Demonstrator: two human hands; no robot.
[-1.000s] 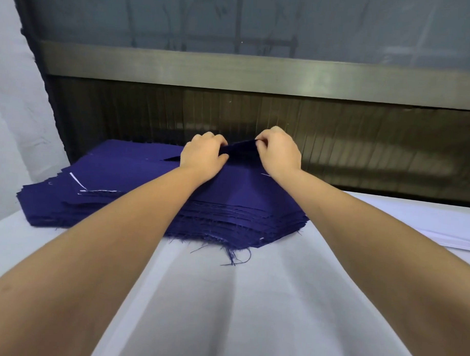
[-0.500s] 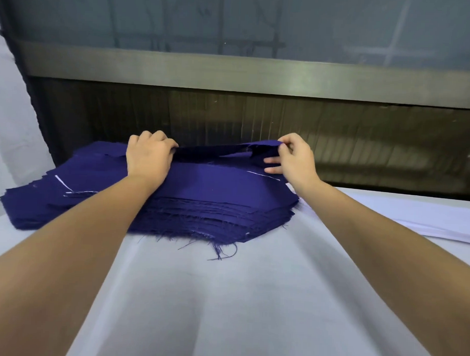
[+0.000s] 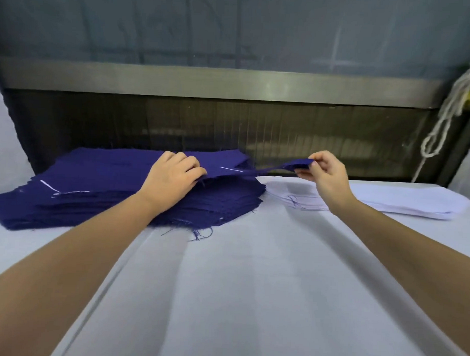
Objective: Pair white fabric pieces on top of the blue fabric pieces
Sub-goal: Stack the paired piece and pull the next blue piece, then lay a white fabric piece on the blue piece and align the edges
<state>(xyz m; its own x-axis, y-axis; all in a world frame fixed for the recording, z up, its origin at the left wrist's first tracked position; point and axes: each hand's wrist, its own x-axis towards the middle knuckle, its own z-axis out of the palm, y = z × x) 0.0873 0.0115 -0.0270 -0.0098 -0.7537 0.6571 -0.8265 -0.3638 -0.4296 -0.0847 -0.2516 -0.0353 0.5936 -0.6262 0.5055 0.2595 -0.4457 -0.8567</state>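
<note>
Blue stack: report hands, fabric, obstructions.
Left hand grips top blue piece at the blue stack. Right hand pinches its end, raised over white stack. Nothing blocking.

Matt woven blue fabric pieces [image 3: 116, 184] (frayed edges) under a brushed-metal rail [image 3: 218, 82].

Garment cutting room, as I view it remotely: frayed-edged blue fabric pieces [image 3: 95, 173] stacked under my left hand [image 3: 172, 179], white fabric pieces [image 3: 401, 202] stacked beside my right hand [image 3: 327, 175], on a cloth-covered table [image 3: 251, 298].
</note>
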